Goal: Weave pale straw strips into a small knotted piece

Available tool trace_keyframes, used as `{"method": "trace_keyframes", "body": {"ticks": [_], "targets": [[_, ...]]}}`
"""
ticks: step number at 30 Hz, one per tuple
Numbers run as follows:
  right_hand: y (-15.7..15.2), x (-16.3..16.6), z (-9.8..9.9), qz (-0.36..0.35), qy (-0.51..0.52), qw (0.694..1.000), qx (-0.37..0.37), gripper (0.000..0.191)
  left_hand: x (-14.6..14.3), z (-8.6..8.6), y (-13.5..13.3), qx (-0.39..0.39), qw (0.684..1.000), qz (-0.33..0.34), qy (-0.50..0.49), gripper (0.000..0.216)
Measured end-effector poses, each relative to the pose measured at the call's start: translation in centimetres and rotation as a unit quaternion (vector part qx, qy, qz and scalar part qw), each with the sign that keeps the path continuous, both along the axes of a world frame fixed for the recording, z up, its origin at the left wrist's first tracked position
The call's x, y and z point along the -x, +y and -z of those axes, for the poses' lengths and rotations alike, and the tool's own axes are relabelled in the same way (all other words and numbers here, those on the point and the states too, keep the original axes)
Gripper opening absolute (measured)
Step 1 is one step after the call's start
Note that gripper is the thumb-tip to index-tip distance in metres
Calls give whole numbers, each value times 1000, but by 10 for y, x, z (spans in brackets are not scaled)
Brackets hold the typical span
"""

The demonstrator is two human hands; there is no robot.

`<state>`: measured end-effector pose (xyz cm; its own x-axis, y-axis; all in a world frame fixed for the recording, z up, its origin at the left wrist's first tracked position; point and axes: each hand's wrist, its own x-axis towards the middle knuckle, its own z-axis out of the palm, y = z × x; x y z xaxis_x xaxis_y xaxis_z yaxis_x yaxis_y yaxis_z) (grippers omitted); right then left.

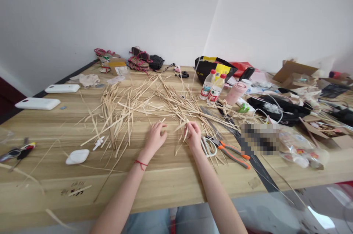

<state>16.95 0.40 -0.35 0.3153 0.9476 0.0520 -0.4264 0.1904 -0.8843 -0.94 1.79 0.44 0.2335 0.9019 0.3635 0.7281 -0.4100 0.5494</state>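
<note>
A wide scatter of pale dried straw strips (132, 107) lies across the wooden table (171, 178). My left hand (156, 136), with a red string at the wrist, rests at the pile's near edge, fingers curled down onto the table beside a few strips. My right hand (193, 134) is pinched round a few straw strips (185, 128) that stick out on both sides of its fingers. White-handled scissors (209, 147) and orange-handled pliers (231, 152) lie just right of my right hand.
Two water bottles (212, 87) and a pink cup (235, 93) stand behind the straw. A black and yellow bag (213, 66), cardboard boxes (293, 72) and clutter fill the right. White power banks (37, 103) and a white case (77, 156) lie left.
</note>
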Motion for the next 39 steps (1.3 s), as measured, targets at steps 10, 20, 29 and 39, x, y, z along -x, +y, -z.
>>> {"method": "trace_keyframes", "body": {"ticks": [10,20,29,39], "targets": [[-12,19,-3,-91,-164,980,-72,22,-19,-9,-9,115,908,82,-395,27],[-14,23,0,-87,-207,971,-86,18,-16,-6,-3,167,872,63,-457,21],[-14,25,-2,-105,-148,982,-55,22,-21,-9,-8,192,852,78,-480,25],[-13,26,-6,-89,-85,992,-33,27,-29,-7,-13,180,863,132,-453,34]]}}
